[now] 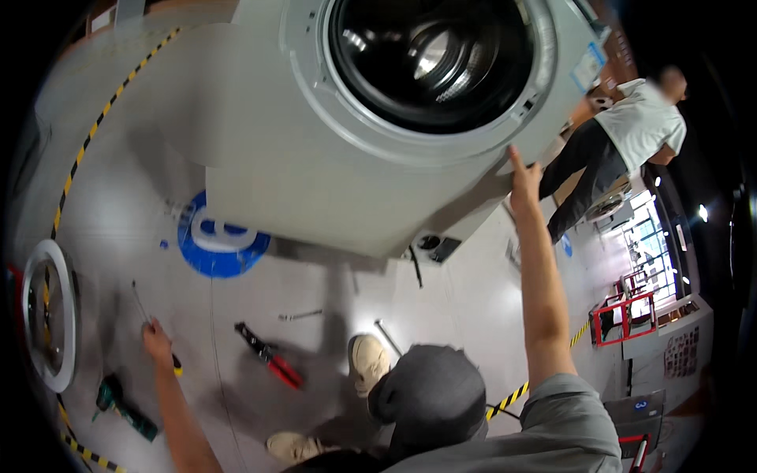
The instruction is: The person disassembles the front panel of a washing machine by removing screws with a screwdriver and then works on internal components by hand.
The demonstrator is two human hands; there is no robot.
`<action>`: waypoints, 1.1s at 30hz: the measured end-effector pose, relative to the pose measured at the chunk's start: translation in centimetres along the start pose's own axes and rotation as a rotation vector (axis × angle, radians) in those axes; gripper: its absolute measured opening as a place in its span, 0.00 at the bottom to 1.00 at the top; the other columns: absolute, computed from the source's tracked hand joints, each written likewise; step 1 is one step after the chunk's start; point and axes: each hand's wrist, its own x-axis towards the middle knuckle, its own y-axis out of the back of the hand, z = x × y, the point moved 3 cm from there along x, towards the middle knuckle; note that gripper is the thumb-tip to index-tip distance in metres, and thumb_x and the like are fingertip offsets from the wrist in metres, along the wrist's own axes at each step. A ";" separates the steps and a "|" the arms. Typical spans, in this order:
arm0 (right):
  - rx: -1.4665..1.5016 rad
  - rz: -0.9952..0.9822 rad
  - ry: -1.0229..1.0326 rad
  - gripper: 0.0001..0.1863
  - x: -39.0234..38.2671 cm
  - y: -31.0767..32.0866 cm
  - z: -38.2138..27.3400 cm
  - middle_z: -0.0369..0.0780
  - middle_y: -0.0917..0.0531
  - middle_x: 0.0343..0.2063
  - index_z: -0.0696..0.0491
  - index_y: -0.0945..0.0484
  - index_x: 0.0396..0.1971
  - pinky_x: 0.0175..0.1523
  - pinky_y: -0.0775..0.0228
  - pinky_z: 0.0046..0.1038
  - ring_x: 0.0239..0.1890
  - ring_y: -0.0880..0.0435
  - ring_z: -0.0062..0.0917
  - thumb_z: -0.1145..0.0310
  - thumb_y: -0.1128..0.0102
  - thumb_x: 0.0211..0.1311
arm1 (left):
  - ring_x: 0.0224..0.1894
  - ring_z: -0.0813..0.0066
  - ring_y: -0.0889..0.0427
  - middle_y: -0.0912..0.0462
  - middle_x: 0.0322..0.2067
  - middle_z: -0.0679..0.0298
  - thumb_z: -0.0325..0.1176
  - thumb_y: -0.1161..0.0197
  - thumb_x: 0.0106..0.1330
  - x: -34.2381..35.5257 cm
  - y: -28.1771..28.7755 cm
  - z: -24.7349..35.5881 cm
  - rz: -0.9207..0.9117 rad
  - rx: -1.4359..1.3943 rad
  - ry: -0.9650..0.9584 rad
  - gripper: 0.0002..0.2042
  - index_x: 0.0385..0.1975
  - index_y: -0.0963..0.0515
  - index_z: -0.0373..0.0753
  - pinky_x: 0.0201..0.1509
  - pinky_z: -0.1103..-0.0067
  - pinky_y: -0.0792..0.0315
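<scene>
My left hand is closed round a screwdriver; its long shaft points up and away, and the yellow-and-black handle end shows below the palm. At the lower right of a grey washing machine, my right hand rests against the front, with one finger stretched up along the panel. Some of its other fingers are hidden. The round door opening shows a dark seal and the metal drum, with no door over it. A small open hatch sits at the machine's lower front corner.
On the floor lie red-handled pliers, a small wrench, a metal rod and a green cordless drill. A round washer door stands at the far left. Another person is behind the machine to the right, near red frames.
</scene>
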 end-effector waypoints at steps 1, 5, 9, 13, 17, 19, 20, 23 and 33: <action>0.000 -0.008 0.024 0.48 0.0 0.0 0.3 0.47 0.33 0.60 0.60 0.44 0.64 0.66 0.44 0.32 0.62 0.34 0.33 0.54 0.26 0.50 | 0.15 0.72 0.31 0.33 0.15 0.62 0.46 0.50 0.72 1.2 0.3 -1.6 -0.034 -0.082 0.000 0.20 0.23 0.33 0.35 0.20 0.73 0.31; 0.021 0.001 0.016 0.48 -2.5 2.6 2.2 0.48 0.33 0.59 0.60 0.43 0.63 0.65 0.44 0.34 0.60 0.34 0.34 0.51 0.26 0.50 | 0.16 0.75 0.32 0.31 0.15 0.64 0.46 0.50 0.72 -2.7 -0.3 3.6 -0.210 -0.144 0.163 0.20 0.23 0.32 0.37 0.22 0.76 0.31; 0.100 -0.061 0.052 0.49 -5.5 2.2 2.7 0.51 0.36 0.60 0.62 0.47 0.63 0.67 0.49 0.35 0.63 0.39 0.38 0.53 0.27 0.52 | 0.16 0.81 0.34 0.33 0.16 0.70 0.45 0.49 0.72 -2.7 0.2 3.1 -0.199 -0.176 0.216 0.17 0.24 0.33 0.40 0.18 0.79 0.36; 0.100 -0.092 -0.002 0.48 -8.7 1.2 3.5 0.51 0.39 0.59 0.62 0.48 0.61 0.69 0.52 0.37 0.64 0.41 0.37 0.53 0.27 0.52 | 0.18 0.76 0.30 0.31 0.15 0.65 0.45 0.50 0.72 -2.9 0.6 2.0 -0.230 -0.206 0.269 0.18 0.25 0.31 0.37 0.23 0.77 0.31; 0.092 -0.084 -0.046 0.31 -8.4 5.8 6.3 0.41 0.23 0.47 0.52 0.38 0.52 0.55 0.34 0.32 0.49 0.24 0.28 0.57 0.30 0.56 | 0.21 0.67 0.23 0.24 0.18 0.59 0.46 0.51 0.72 -4.5 -0.4 3.9 -0.204 0.008 0.165 0.19 0.28 0.28 0.35 0.30 0.70 0.28; 0.167 -0.125 -0.037 0.29 -9.7 5.0 7.4 0.42 0.25 0.51 0.51 0.40 0.54 0.59 0.35 0.34 0.54 0.26 0.27 0.60 0.34 0.61 | 0.26 0.57 0.19 0.20 0.22 0.54 0.48 0.52 0.71 -2.4 0.6 1.0 -0.139 0.098 0.131 0.21 0.30 0.27 0.34 0.36 0.64 0.27; 0.141 -0.147 -0.005 0.28 -9.9 6.1 7.6 0.42 0.25 0.51 0.52 0.40 0.54 0.60 0.35 0.34 0.54 0.26 0.27 0.62 0.35 0.62 | 0.29 0.54 0.18 0.19 0.23 0.53 0.49 0.53 0.71 -3.2 0.0 2.1 -0.182 0.127 0.178 0.21 0.31 0.26 0.34 0.38 0.63 0.28; 0.107 -0.174 -0.015 0.26 -13.1 6.0 7.6 0.42 0.28 0.53 0.52 0.41 0.54 0.59 0.34 0.33 0.56 0.29 0.27 0.61 0.38 0.64 | 0.34 0.50 0.18 0.18 0.28 0.51 0.50 0.53 0.71 -4.1 0.8 4.9 -0.230 0.172 0.238 0.22 0.32 0.25 0.35 0.41 0.62 0.28; 0.076 -0.249 0.007 0.41 -17.3 5.5 8.9 0.43 0.40 0.60 0.54 0.51 0.66 0.67 0.48 0.30 0.61 0.39 0.27 0.62 0.34 0.61 | 0.24 0.62 0.19 0.21 0.24 0.56 0.48 0.52 0.71 -4.2 0.0 3.9 -0.219 0.079 0.212 0.20 0.29 0.28 0.34 0.33 0.69 0.27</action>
